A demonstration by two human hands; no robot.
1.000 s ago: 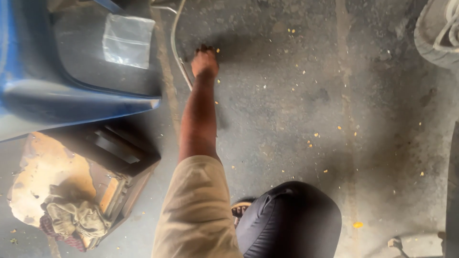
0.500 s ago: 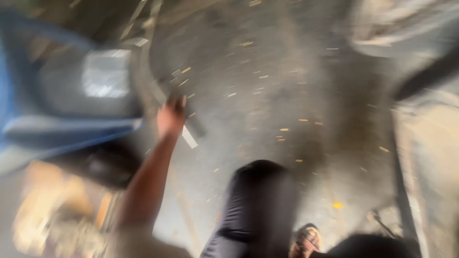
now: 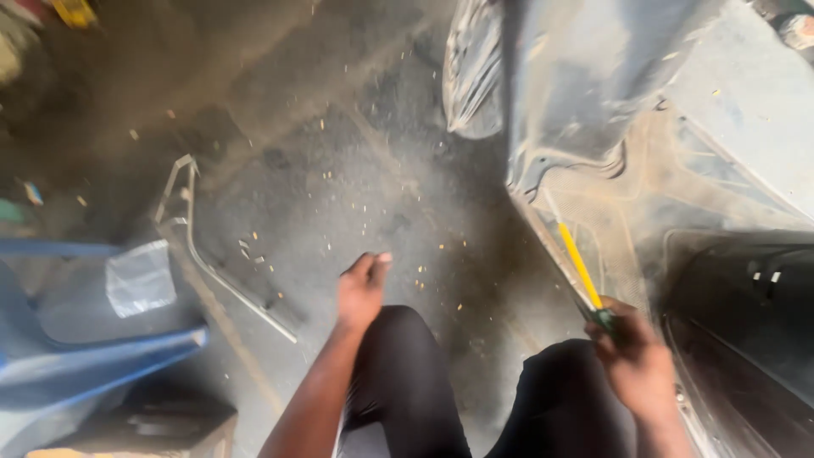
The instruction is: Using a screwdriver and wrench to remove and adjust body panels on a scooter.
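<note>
A person's right hand (image 3: 634, 360) grips a yellow-shafted screwdriver (image 3: 580, 267) against a grey vehicle panel's (image 3: 593, 93) edge, prying seemingly barely begun, while the left hand (image 3: 362, 288) hangs loosely curled, empty.

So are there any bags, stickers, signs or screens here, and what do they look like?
Clear plastic sheet: on the blue chair at the left, squarish, see-through and shiny.
Plastic bag: on the floor near the top, by the grey panel, crumpled, pale and shiny.
No signs or screens show; the picture is blurry.
</note>
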